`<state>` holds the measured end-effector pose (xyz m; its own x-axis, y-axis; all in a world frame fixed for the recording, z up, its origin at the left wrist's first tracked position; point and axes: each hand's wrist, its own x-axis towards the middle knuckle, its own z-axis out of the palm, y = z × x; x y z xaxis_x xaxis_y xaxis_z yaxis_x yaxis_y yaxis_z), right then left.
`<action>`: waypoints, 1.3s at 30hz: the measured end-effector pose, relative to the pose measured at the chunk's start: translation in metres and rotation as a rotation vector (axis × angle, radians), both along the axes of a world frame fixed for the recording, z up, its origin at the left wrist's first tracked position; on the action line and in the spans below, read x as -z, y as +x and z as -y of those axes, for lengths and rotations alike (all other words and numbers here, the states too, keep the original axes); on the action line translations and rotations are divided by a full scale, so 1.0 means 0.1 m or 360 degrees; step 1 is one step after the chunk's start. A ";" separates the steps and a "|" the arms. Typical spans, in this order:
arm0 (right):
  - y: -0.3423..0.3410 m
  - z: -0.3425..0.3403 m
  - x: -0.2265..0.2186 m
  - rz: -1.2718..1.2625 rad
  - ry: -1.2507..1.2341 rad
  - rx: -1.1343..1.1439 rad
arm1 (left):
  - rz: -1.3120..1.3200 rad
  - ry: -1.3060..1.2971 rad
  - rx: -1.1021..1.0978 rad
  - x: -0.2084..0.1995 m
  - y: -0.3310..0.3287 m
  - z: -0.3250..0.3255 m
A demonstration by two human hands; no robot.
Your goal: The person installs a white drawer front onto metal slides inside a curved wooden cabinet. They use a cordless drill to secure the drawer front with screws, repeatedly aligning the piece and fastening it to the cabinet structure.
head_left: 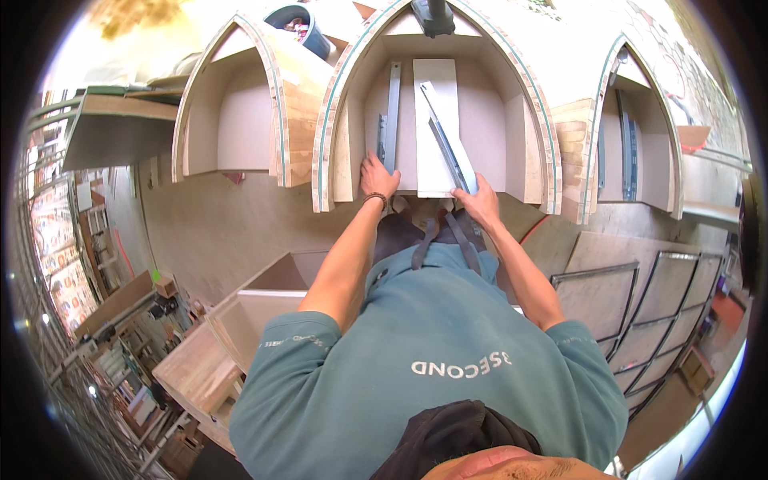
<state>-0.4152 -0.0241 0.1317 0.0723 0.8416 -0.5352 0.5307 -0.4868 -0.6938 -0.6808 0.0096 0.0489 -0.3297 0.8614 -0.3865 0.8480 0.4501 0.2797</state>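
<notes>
Inside the middle wooden cabinet point(490, 104), which has a pointed front edge, lie two metal drawer slides. The left drawer slide point(393, 112) runs along the inner left side, and my left hand point(380, 176) is closed around its near end. A second drawer slide point(448, 152) lies slantwise over a white board point(436, 72). At its near end my right hand point(480, 200) grips it between thumb and fingers. Part of my right fingers is hidden behind the slide and the board's edge.
Similar cabinets stand at the left point(240, 112) and right point(640, 152); slides show inside the right one. A dark power tool point(433, 18) rests on top of the middle cabinet. Behind is a blue bucket point(308, 32). Wooden boxes point(200, 360) and black-framed panels point(592, 280) stand beside me.
</notes>
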 end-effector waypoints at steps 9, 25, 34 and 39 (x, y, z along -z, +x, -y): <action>-0.81 -0.22 0.23 0.0032 -0.0076 0.0268 | -0.0021 0.0046 0.0097 0.44 -0.04 -0.14; -1.71 -0.35 1.04 0.0246 0.0016 0.0153 | 0.0801 0.0332 -0.0233 -0.88 -0.16 0.42; -1.80 -0.38 1.37 0.0471 0.0150 0.0017 | 0.0877 0.0490 0.0216 -1.62 -0.07 0.29; -1.05 -0.16 0.24 0.0038 0.0751 0.0488 | 0.0758 0.0243 0.0670 -1.78 -0.24 0.24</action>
